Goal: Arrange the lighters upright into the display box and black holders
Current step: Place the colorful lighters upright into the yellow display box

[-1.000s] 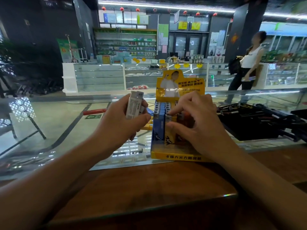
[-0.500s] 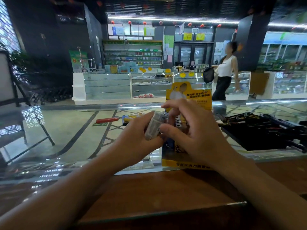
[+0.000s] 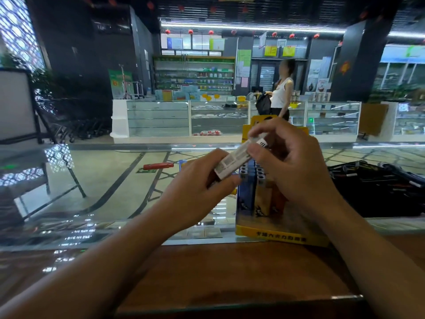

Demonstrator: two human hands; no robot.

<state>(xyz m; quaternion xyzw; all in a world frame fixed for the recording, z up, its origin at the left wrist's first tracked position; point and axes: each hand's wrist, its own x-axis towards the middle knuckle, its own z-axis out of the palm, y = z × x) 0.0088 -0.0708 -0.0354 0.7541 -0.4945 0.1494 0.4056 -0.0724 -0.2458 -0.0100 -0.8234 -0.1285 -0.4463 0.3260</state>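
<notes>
As both hands meet above the yellow display box on the counter, left hand and right hand pinching one white barcode-labelled lighter, tilted, box lettering blurred, black holders right.

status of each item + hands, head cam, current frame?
white lighter: tilted, held between both hands, not in box
left hand: grips lighter's lower end
right hand: pinches lighter's upper end
yellow display box: upright on counter, lighters standing inside
black holders: right of box, contents unclear
</notes>
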